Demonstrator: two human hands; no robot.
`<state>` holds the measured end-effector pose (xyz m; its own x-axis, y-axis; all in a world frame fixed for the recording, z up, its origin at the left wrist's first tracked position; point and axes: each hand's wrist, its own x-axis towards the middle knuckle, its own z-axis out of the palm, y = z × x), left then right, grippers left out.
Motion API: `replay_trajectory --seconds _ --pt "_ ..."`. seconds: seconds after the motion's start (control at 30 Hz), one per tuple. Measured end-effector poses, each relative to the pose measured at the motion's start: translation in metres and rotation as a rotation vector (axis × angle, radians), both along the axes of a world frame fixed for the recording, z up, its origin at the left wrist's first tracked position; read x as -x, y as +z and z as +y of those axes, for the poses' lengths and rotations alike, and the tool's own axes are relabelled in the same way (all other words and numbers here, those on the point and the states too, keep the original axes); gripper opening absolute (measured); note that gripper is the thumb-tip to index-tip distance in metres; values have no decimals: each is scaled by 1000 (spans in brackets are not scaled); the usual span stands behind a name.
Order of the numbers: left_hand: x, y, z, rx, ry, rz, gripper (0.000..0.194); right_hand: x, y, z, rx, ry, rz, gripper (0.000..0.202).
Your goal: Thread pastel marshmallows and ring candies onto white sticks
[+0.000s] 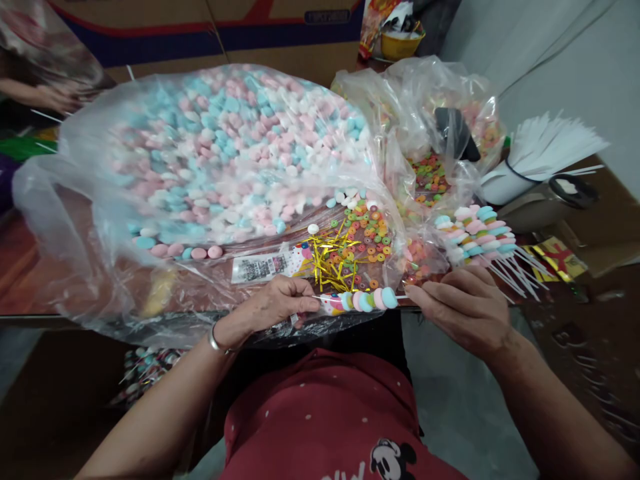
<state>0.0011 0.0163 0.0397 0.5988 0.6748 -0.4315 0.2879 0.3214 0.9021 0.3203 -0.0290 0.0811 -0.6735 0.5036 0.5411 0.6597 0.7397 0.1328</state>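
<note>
Grip | left hand [283, 300]: pinched on printed wrapper [331, 305] | right hand [460, 303]: pinching candy skewer [366, 301] by stick [401, 297]

Matt marshmallow skewer [365, 300], glossy printed plastic wrapper [331, 305]

The marshmallow bag [70, 227] is thin, clear, crinkled plastic; twist ties [326, 261] gleam like metallic foil; the tabletop [25, 273] has a smooth, wood-like sheen. The bangle [213, 339] looks polished metal, the shirt [320, 407] matt cloth, the carton [280, 53] dull cardboard.

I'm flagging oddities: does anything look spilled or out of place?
Slightly: the gold strips lie in a loose tangle, some crossing onto the small colored rings, so the two piles mix. Nothing looks clearly damaged.
</note>
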Motion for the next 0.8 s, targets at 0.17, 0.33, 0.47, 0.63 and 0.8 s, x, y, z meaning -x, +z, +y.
replay_trajectory --seconds 0.17,0.33,0.47,0.63,0.8 --pt "1 -1 -3 -68 40 1 31 6 1 4 56 -1 21 19" --pt "1 -1 -7 -16 11 -57 30 14 -2 6 33 -18 44 15" --pt "8 -3 -9 -30 73 -53 35 12 -1 5 18 -34 36 17" --pt "15 -6 -9 -37 63 -75 38 7 3 5 39 -16 20 17" --pt "15 -7 -8 21 83 -90 39 6 4 7 36 9 4 19"
